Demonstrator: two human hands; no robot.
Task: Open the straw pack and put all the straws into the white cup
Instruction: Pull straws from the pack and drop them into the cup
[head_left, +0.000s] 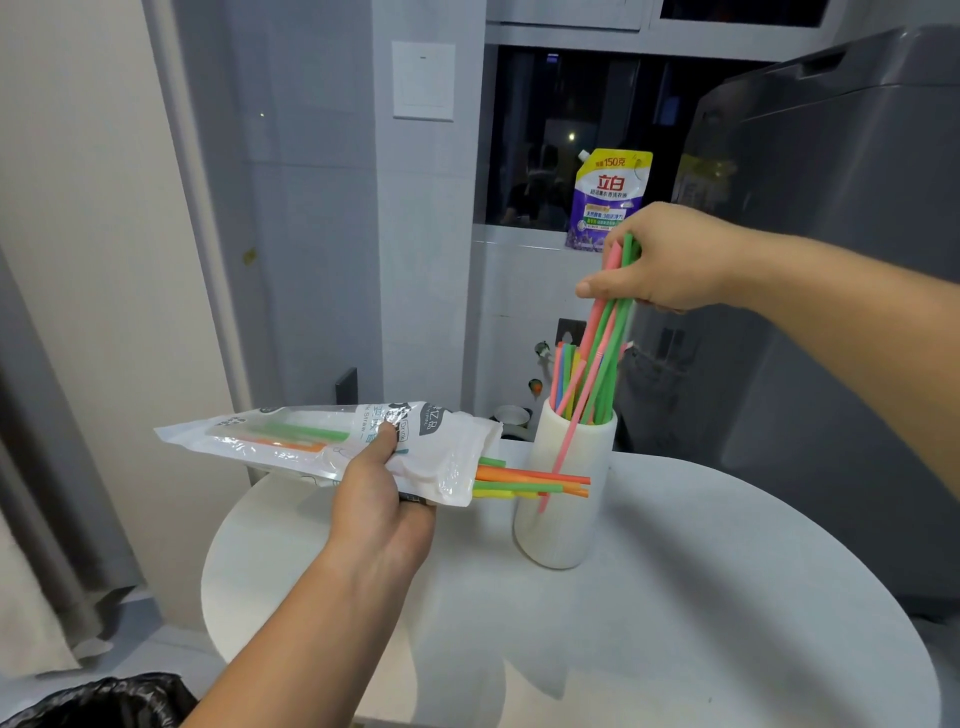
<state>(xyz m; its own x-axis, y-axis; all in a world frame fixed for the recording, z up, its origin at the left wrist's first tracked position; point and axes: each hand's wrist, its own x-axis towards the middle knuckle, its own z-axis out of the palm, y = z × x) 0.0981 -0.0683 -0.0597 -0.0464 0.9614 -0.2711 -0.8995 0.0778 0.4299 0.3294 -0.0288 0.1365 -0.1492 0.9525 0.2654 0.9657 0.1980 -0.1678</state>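
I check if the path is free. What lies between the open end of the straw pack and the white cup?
In the head view, only straws sticking out of the straw pack fill that stretch; their tips cross in front of the white cup.

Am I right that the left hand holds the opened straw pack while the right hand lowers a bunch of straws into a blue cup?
Not quite: the cup is white, not blue, as the head view shows. The rest holds: the left hand holds the opened straw pack, and the right hand lowers a bunch of straws into it.
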